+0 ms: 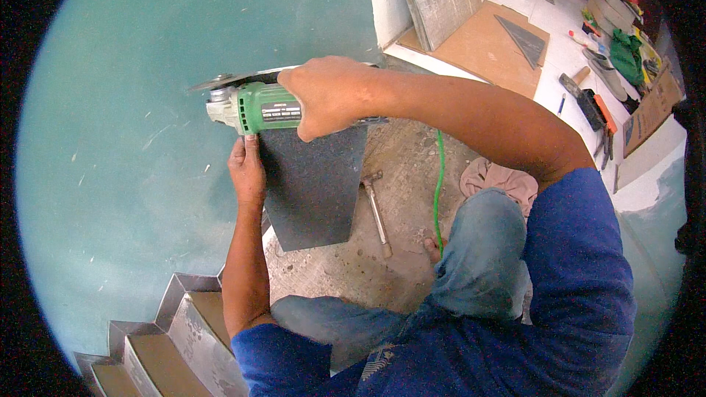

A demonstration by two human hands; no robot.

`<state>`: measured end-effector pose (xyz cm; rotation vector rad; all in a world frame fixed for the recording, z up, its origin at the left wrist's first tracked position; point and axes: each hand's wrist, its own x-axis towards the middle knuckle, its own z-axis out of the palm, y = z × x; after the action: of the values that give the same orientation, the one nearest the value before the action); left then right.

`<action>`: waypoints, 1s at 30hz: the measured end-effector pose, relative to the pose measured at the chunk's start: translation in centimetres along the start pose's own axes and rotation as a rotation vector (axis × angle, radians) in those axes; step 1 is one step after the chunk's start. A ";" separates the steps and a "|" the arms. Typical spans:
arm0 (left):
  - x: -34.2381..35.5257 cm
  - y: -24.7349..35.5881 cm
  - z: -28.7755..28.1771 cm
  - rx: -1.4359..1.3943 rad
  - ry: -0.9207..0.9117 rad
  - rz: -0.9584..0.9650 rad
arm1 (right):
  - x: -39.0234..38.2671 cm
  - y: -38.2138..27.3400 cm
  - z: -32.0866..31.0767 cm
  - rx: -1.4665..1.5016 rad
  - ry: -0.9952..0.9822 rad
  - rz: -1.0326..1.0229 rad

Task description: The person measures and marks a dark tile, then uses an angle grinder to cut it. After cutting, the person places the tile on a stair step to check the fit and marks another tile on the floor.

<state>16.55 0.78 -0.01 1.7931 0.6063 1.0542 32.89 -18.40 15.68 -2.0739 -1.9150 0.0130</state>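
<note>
My right hand (327,95) is wrapped round the green body of an angle grinder (272,105), whose metal head and disc point left towards the wall. Below the grinder, a dark grey tile (312,184) with a slanted lower edge hangs above the rough floor. My left hand (248,169) pinches the tile's upper left edge, its thumb close under the grinder's head. The grinder covers the top of the tile, so where the disc meets it is hidden.
A hammer (378,219) lies on the floor beside a green cable (440,184). Tiled steps (162,353) descend at lower left, along a green wall (140,103). To the right are a crumpled cloth (500,182), cardboard (478,48), a triangular tile piece (523,38) and scattered tools.
</note>
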 end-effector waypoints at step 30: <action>0.1 0.0 0.7 0.001 -0.006 0.009 | 0.5 0.0 0.3 0.025 0.023 0.000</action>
<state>17.19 0.54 -0.14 1.8007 0.5960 1.0543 32.86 -17.89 15.52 -2.0486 -1.8919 0.0125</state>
